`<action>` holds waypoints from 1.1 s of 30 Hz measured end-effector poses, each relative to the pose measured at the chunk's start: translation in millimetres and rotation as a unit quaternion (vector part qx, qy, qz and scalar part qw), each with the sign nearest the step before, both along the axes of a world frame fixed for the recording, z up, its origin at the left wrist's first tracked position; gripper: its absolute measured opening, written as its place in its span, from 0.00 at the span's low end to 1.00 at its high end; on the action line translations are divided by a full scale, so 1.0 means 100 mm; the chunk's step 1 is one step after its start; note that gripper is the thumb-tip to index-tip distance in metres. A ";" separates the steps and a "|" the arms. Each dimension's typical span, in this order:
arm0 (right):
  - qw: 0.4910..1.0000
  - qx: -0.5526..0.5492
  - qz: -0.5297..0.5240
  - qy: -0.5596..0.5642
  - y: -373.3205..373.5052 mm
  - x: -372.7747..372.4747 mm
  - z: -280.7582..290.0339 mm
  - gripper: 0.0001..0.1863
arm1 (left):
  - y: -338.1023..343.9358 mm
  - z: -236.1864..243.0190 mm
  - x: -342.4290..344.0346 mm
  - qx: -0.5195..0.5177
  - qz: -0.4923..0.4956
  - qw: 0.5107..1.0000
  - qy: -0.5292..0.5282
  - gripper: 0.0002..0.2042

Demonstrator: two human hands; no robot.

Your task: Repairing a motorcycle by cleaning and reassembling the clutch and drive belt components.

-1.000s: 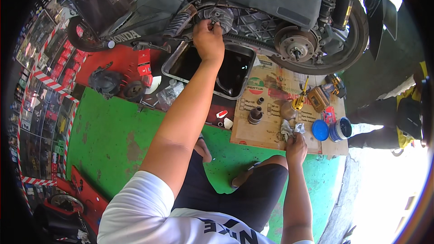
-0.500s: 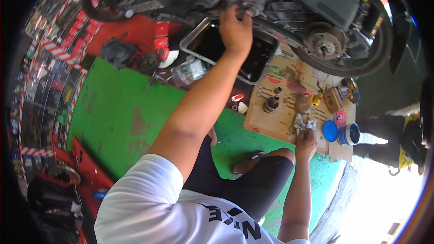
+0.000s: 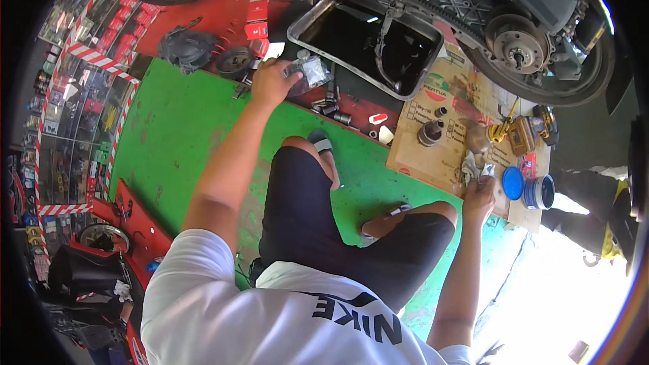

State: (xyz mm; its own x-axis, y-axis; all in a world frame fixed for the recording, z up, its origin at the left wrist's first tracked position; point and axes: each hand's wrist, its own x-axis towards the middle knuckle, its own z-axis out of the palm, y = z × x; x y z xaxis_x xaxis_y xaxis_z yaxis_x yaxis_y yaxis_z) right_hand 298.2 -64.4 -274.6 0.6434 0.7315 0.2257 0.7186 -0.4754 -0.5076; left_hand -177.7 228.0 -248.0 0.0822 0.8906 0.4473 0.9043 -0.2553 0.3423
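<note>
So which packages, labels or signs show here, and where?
Clear plastic bag: in the left hand, crumpled.
Red boxes: on the red floor beside the oil pan, small.
Cardboard sheet: flattened, brown, with a round red-green label.
Blue tin: right of the cardboard, round.

Green floor [image 3: 182, 142] under cardboard sheet [image 3: 439, 142]

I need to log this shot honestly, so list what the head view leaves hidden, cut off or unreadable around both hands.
- Left hand: its fingers cover part of the clear plastic bag; the bag's contents are too small to tell.
- Right hand: it covers much of the crumpled rag, so the grip is unclear.
- Scooter: cut off by the top rim.
- Black tray: too dark inside to read.
</note>
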 end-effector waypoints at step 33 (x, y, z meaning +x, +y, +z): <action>0.999 -0.010 0.013 -0.035 0.01 -0.08 0.09 0.16 | 0.05 0.20 0.38 -0.467 -0.165 0.850 0.178 0.22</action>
State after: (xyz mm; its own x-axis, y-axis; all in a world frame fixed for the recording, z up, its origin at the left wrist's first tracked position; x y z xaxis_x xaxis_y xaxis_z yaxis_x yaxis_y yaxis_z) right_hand 290.2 -63.5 -265.8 0.6077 0.7520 0.2554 0.7640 -0.4658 -0.4465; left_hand -139.8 233.4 -227.7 0.3778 0.7464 -0.5478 0.9252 -0.2813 0.2549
